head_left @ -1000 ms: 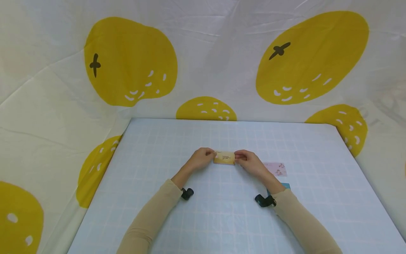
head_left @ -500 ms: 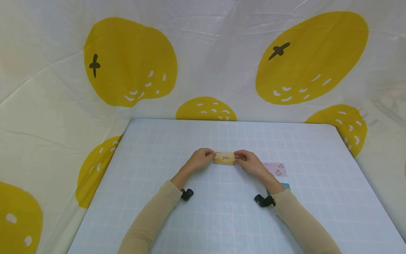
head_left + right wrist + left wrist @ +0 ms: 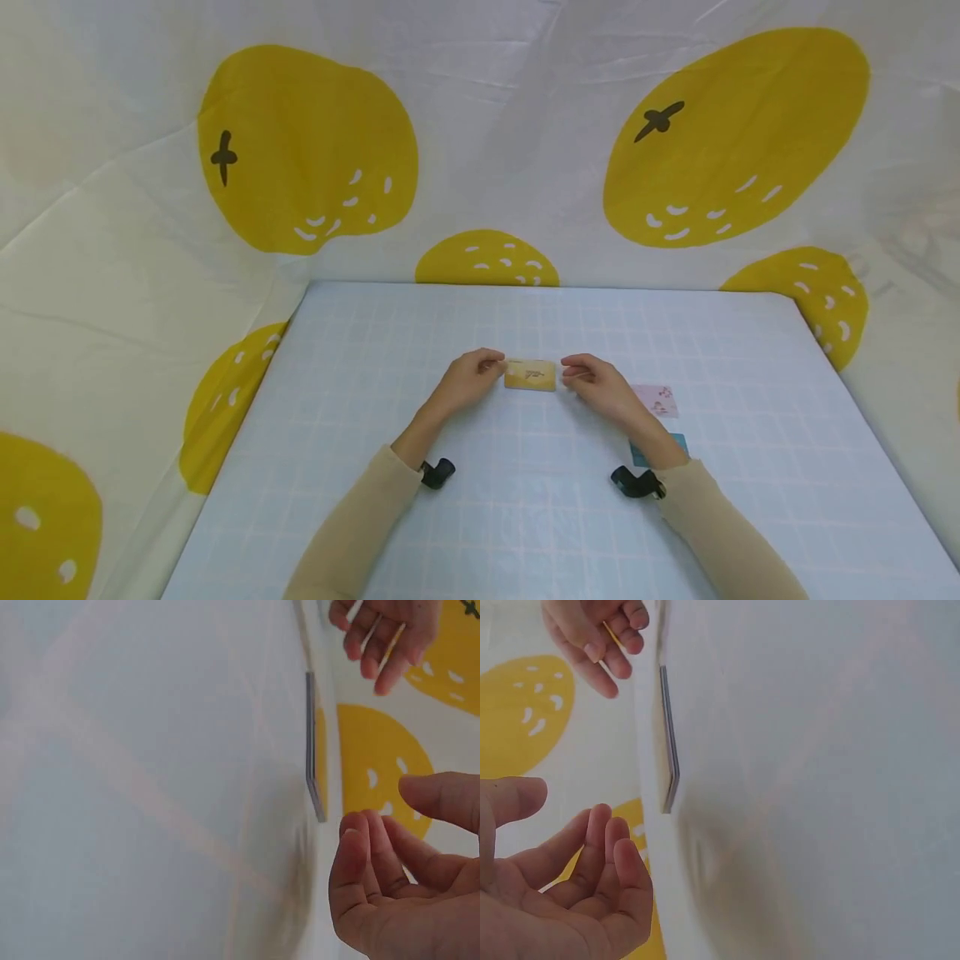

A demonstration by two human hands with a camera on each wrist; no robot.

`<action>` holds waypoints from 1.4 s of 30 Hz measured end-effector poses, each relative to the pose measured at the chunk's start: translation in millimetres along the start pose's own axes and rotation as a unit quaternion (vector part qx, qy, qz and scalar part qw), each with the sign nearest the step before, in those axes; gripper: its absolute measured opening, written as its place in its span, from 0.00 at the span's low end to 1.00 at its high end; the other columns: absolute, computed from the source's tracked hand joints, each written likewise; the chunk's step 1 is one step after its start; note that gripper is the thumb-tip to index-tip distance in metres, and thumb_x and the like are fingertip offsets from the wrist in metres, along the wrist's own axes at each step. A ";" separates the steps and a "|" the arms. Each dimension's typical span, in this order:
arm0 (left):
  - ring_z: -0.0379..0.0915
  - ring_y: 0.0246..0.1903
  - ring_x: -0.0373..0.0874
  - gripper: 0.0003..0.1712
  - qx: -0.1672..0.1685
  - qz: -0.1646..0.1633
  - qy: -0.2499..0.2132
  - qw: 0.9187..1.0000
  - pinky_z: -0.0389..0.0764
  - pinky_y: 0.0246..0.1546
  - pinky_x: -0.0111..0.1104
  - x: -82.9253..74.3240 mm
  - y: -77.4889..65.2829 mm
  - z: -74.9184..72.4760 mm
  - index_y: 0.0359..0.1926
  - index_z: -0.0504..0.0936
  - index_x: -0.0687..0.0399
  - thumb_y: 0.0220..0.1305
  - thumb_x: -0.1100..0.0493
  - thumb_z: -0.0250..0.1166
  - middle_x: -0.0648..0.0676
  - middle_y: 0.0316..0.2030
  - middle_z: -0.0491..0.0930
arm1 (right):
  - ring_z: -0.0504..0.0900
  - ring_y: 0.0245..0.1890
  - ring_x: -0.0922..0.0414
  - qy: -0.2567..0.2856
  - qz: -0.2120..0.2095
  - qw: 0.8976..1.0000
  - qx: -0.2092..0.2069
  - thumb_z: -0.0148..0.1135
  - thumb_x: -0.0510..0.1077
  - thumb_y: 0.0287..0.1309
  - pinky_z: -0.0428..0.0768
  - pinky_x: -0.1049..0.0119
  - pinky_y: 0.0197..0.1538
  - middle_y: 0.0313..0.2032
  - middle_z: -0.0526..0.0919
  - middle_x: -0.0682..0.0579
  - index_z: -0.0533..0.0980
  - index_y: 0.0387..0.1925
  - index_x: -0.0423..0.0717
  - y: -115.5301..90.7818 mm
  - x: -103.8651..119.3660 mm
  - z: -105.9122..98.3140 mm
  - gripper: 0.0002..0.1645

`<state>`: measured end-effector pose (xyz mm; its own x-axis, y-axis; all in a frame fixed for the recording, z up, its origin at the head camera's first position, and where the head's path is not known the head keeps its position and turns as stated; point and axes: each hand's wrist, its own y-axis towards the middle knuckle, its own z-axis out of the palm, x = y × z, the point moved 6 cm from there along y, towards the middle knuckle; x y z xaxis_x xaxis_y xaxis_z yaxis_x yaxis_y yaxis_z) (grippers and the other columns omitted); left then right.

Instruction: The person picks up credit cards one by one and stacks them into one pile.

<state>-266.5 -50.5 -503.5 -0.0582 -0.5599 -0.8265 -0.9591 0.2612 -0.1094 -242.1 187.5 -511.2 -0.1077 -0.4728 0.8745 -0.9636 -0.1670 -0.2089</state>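
Note:
A small stack of cards with a gold-yellow one on top [image 3: 530, 376] lies flat on the table. Its thin layered edge [image 3: 669, 742] shows side-on in the left wrist view, and the same edge [image 3: 311, 739] appears in the right wrist view. At its left end is my left hand [image 3: 471, 375], fingers loosely bent and thumb apart, holding nothing. My right hand [image 3: 600, 387] sits just off the right end, its thumb and fingers parted with nothing between them. Both palms, left [image 3: 577, 896] and right [image 3: 409, 889], look relaxed in the wrist views.
Right of the stack lies a pink card [image 3: 658, 400], partly behind my right forearm. A teal card [image 3: 639, 457] lies nearer, mostly covered by that wrist. The white gridded tabletop [image 3: 525, 517] meets a fruit-patterned cloth [image 3: 510, 150] at the back.
Both hands have let go of the card stack's ends; the right has moved slightly right and the left has eased away. The stack lies in about the same spot.

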 end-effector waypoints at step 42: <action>0.75 0.45 0.40 0.23 0.117 0.124 0.058 0.984 0.76 0.46 0.29 -105.1 14.9 130.9 0.60 0.79 0.56 0.69 0.51 0.65 0.51 0.49 0.80 | 0.76 0.53 0.40 -0.104 0.014 0.989 -0.109 0.57 0.48 0.72 0.76 0.45 0.53 0.57 0.76 0.36 0.70 0.65 0.40 -63.1 -55.4 -113.1 0.25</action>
<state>-238.4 115.2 -490.5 -0.3276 -0.5387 -0.7762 -0.8217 0.5679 -0.0474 -203.0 322.1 -497.0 -0.1050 -0.6459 0.7561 -0.9931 0.0286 -0.1135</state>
